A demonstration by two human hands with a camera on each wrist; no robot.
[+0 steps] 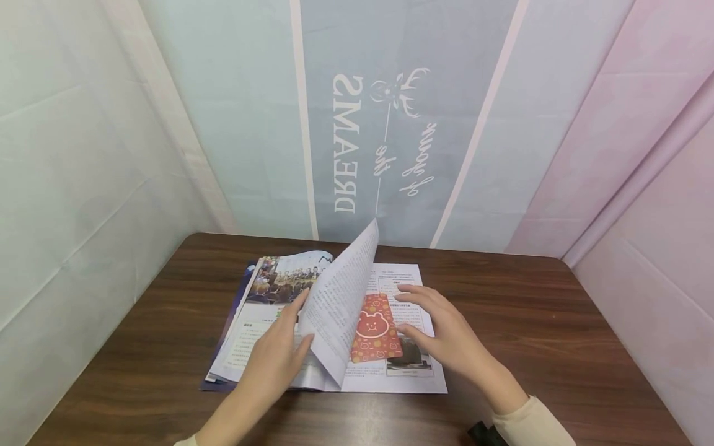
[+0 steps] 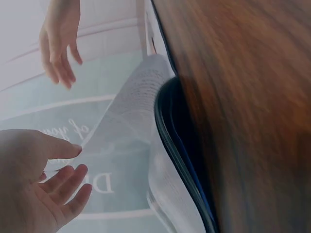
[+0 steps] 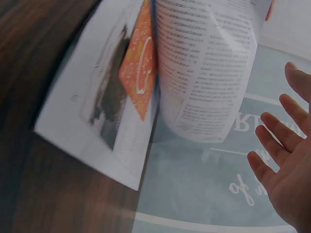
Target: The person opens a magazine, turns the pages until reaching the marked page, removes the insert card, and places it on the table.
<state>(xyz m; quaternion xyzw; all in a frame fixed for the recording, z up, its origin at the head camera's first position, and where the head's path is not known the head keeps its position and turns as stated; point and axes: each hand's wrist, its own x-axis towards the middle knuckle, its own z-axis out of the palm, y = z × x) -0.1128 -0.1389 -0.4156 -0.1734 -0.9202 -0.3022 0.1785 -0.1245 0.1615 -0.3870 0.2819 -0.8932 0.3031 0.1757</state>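
An open magazine lies on the table. One printed page stands up off it, curved and leaning left. My left hand is at this page's left edge, thumb in front and spread apart from the fingers; in the left wrist view the left hand has its thumb tip right at the page edge. A red card with a bear face lies on the right-hand page, partly hidden behind the raised page. Beside the card, my right hand hovers with spread fingers, nothing between them; its fingers also show spread in the right wrist view.
The magazine rests on a dark wooden table. A black object is by the right sleeve at the front edge. Behind the table hangs a printed cloth with lettering and a deer head; pale cloth sides flank it.
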